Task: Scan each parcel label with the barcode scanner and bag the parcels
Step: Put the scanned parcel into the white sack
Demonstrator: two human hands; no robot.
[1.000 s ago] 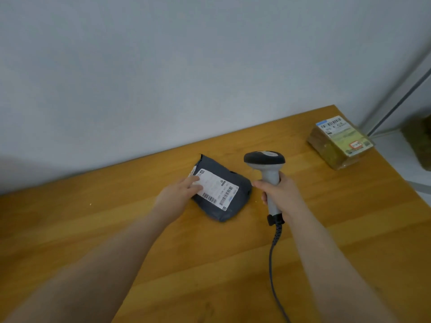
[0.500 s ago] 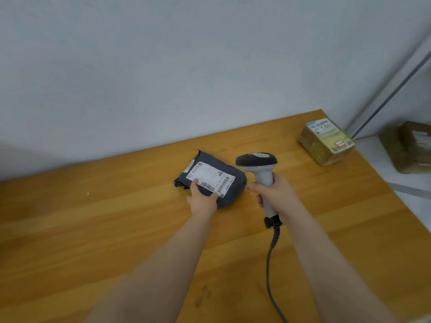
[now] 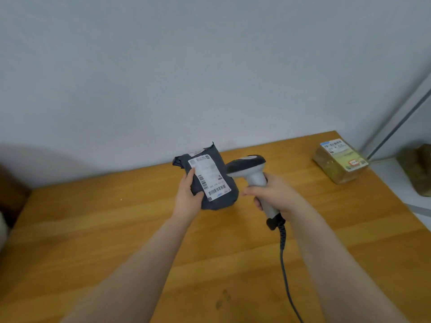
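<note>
My left hand (image 3: 187, 198) grips a dark grey soft parcel (image 3: 215, 199) by its left edge and holds it tilted up off the wooden table (image 3: 116, 229). Its white label (image 3: 208, 177) with barcodes faces me. My right hand (image 3: 275, 197) grips the handle of a grey barcode scanner (image 3: 250, 170), whose dark head sits right beside the parcel's right edge. The scanner's cable (image 3: 285, 271) trails down toward me.
A brown taped parcel (image 3: 340, 160) with a printed label lies at the table's far right corner. Another brownish bundle (image 3: 417, 169) sits off the table at the right. A dark object (image 3: 11, 194) shows at the left edge. A pale wall stands behind the table.
My left hand has lifted the grey parcel off the table and tipped it upright with its label toward me. The scanner has tilted, its head moving close to the parcel.
</note>
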